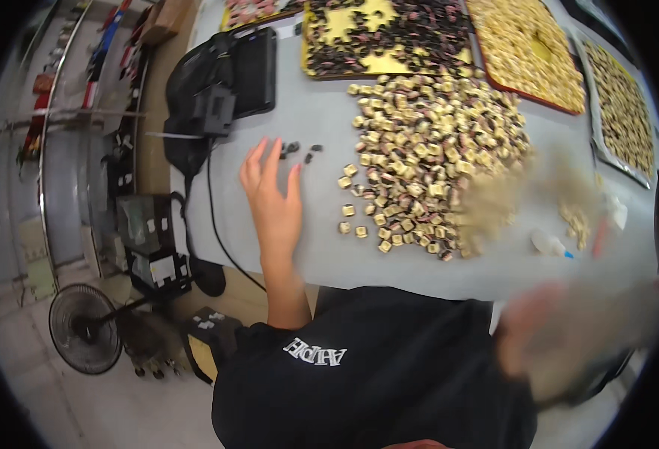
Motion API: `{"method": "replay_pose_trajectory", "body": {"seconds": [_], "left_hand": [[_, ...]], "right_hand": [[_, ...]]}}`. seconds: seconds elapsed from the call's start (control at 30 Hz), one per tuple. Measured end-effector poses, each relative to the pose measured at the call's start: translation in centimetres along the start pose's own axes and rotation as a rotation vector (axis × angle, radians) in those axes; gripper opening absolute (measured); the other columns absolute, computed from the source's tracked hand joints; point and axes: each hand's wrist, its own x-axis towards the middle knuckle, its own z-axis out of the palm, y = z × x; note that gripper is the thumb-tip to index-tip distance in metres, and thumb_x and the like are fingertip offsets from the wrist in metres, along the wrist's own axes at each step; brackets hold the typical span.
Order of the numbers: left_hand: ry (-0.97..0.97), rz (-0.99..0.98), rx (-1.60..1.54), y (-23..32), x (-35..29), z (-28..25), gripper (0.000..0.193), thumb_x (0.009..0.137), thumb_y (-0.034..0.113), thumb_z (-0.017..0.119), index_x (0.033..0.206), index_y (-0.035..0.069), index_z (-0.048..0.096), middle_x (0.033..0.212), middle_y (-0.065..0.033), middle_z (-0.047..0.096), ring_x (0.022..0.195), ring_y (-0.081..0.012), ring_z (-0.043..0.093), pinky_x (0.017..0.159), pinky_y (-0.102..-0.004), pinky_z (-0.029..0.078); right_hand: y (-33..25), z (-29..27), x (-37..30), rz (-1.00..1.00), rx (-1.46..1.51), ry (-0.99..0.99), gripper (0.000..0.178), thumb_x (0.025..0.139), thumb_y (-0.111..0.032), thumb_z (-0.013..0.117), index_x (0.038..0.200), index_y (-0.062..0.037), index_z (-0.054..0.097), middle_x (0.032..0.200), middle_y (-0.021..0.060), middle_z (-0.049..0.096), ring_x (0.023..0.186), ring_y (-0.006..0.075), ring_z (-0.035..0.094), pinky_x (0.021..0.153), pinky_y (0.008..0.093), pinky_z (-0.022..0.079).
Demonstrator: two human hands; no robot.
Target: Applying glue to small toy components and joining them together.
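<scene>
My left hand (272, 196) is over the left part of the table, fingers up and thumb apart, with nothing seen in it. Several small black pieces (290, 148) lie beside its fingertips; whether it touches them I cannot tell. To its right spreads a big loose pile of small square pieces (412, 157), cream on one face with dark sides and some pink. My right arm shows only as a smear at the lower right, and my right hand (538, 307) seems to be the reddish blur there; its fingers cannot be made out. Part of the pile's right side is blurred too.
Behind the pile stand a yellow tray (382, 66) of dark pieces and a red-rimmed tray (543, 101) of yellowish ones. A silver-edged tray (621, 166) is far right. A black bag (195, 78) with a cable is at left. A fan (84, 329) stands on the floor.
</scene>
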Motion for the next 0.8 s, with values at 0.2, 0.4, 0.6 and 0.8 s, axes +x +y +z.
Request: {"method": "replay_pose_trajectory", "body": {"seconds": [0.2,0.4,0.6,0.8], "left_hand": [[-0.081,-0.113,-0.183,-1.7,-0.3,0.6,0.029,0.076,0.001,0.06,0.105,0.002,0.058,0.1,-0.0091,0.056,0.093,-0.0228,0.055,0.081,-0.0306,0.044],[-0.013,-0.229,-0.27,-1.1,0.0,0.7,0.029,0.075,-0.002,0.061,0.103,0.002,0.059,0.092,-0.0083,0.058,0.084,-0.0187,0.059,0.072,-0.0273,0.049],[0.092,-0.345,-0.569,0.3,-0.3,0.5,0.023,0.075,-0.005,0.062,0.097,0.0,0.062,0.092,-0.0087,0.057,0.084,-0.0168,0.059,0.071,-0.0256,0.05],[0.098,-0.114,-0.686,0.0,-0.8,0.4,0.024,0.076,-0.003,0.063,0.1,-0.002,0.062,0.094,-0.0089,0.058,0.086,-0.0155,0.058,0.07,-0.0249,0.05]], "right_hand": [[1.5,-4.3,-0.1,0.093,-0.262,0.099,0.018,0.083,-0.003,0.045,0.1,0.0003,0.041,0.1,0.0241,0.051,0.056,0.019,0.043,0.05,0.027,0.038],[2.2,-4.3,-0.6,0.254,-0.318,-0.038,0.022,0.084,-0.006,0.046,0.104,0.0007,0.04,0.112,0.0243,0.046,0.069,0.0207,0.047,0.064,0.0303,0.041],[1.7,-3.6,0.3,0.308,-0.31,-0.257,0.038,0.082,-0.005,0.052,0.116,0.0008,0.037,0.121,0.0227,0.04,0.1,0.0285,0.05,0.087,0.0373,0.038],[2.9,-4.0,-0.8,0.495,-0.392,-0.397,0.041,0.082,0.002,0.052,0.119,0.0026,0.035,0.12,0.0211,0.044,0.108,0.029,0.048,0.091,0.0377,0.038]]}}
